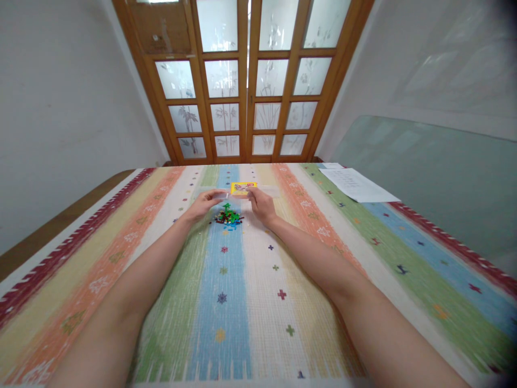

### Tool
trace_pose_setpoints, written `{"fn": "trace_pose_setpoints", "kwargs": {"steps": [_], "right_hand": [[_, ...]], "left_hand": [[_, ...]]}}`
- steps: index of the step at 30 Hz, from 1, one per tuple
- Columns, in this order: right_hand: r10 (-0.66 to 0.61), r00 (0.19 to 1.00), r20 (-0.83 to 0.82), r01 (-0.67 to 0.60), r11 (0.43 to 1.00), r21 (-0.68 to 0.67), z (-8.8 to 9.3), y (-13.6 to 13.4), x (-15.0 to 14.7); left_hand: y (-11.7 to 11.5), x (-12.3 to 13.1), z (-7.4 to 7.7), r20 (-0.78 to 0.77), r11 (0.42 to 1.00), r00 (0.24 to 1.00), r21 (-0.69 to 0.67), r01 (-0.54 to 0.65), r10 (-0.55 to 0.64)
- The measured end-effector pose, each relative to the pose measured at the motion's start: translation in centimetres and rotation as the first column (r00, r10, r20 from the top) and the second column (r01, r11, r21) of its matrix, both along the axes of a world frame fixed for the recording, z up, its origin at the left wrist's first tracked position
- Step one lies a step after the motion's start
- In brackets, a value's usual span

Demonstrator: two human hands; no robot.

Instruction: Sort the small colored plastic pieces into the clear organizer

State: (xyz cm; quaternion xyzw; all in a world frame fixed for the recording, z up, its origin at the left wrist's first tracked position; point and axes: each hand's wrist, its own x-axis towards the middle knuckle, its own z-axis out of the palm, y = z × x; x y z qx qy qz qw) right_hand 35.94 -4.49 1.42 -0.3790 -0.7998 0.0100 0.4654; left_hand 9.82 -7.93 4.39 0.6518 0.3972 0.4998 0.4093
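My left hand [204, 203] is closed, its fingers pinching a piece of clear plastic [221, 195] that may be a bag or a thin case. Between my hands is a small yellow printed packet [239, 187] with a red mark and a picture. My right hand [262, 205] grips this packet by its right end, thumb on its face. More see-through plastic shows behind the right fingers; whether it belongs to the packet I cannot tell. Just below both hands lies a heap of tiny toy building bricks [228, 217], green, dark brown and blue, with a green plant-like piece on top.
A striped, patterned tablecloth [224, 323] covers the table. White printed paper sheets [355, 185] lie at the back right. Beyond the table stands a wooden door with frosted panes [226, 78]. A pale green panel [436, 178] leans along the right wall.
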Motion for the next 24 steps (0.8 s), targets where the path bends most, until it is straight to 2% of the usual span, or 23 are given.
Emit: {"fn": "trace_pose_setpoints", "kwargs": {"steps": [3, 6, 10, 15, 19, 24], "right_hand": [[0.031, 0.999, -0.013, -0.031, 0.999, 0.043, 0.2, -0.2, -0.1], [0.069, 0.997, -0.028, -0.067, 0.994, 0.084, 0.4, -0.4, -0.2], [0.074, 0.996, -0.047, -0.070, 0.993, 0.096, 0.6, -0.5, -0.2], [0.028, 0.997, -0.068, -0.024, 0.998, 0.066, 0.4, -0.2, -0.2], [0.004, 0.994, -0.111, 0.001, 0.999, 0.045, 0.4, -0.2, -0.4], [0.028, 0.990, -0.141, -0.023, 0.999, 0.036, 0.6, -0.5, -0.7]], "left_hand": [[-0.2, -0.2, 0.7, -0.055, 0.996, 0.995, 0.018, 0.085, -0.084], [-0.3, -0.3, 1.1, -0.079, 0.992, 0.990, 0.044, 0.120, -0.116], [-0.5, 0.2, 1.3, -0.024, 0.995, 0.996, 0.043, 0.090, -0.089], [-0.8, 0.9, 1.3, 0.117, 0.995, 0.990, -0.052, 0.081, -0.074], [-0.9, 0.8, 1.3, 0.124, 0.988, 0.988, -0.118, 0.103, -0.089], [-0.9, 0.9, 0.9, 0.123, 0.943, 0.989, -0.312, 0.120, -0.085]]}}
